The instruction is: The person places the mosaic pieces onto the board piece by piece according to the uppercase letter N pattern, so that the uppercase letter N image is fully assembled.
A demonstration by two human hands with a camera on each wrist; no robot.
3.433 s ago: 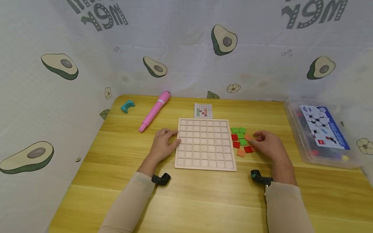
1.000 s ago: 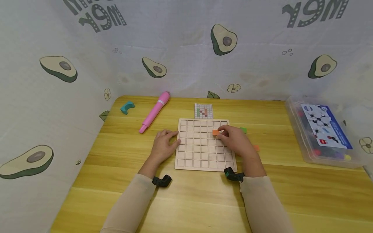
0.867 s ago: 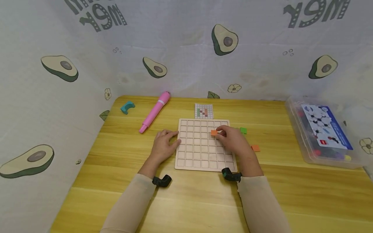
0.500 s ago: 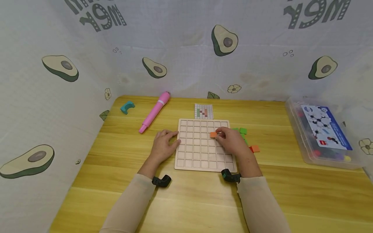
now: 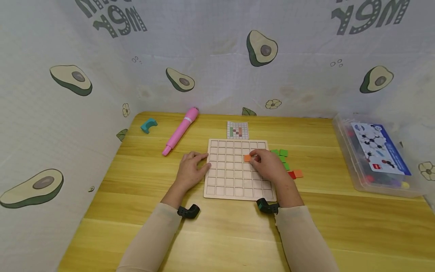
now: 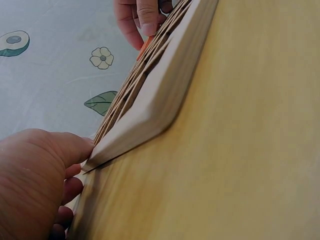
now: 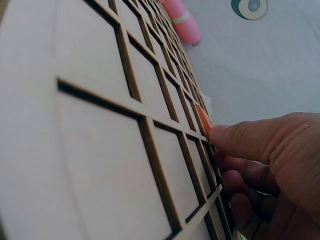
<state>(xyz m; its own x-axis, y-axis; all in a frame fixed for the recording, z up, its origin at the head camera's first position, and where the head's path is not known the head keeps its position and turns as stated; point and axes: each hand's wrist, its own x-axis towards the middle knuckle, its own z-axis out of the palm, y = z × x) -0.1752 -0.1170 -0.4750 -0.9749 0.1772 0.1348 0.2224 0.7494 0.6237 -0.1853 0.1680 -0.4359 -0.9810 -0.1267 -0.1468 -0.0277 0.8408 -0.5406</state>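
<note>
- One relaxed left hand point(image 5: 191, 170), fingers loose, touches the left edge of the wooden grid board point(image 5: 234, 172).
- Right hand point(image 5: 269, 166) pinches an orange square tile point(image 5: 247, 158) at a cell (seating seems underway); next likely needs squaring, then release.
- Beyond: pattern card point(image 5: 237, 130).

Board point(image 5: 229, 173) midway on worktop point(image 5: 231, 234). Card point(image 5: 237, 130) just behind board. Left hand point(image 5: 191, 170) at board's left edge. Right hand point(image 5: 270, 164) over board's right half; single tile point(image 5: 247, 158) at its fingertips, on or just above board, cannot tell which. Loose tiles point(image 5: 283, 153) right of board. Stick point(image 5: 180, 131) behind-left; block point(image 5: 145, 126) left of stick. Box point(image 5: 345, 155) far right. Cloth point(image 5: 217, 87) behind worktop.
</note>
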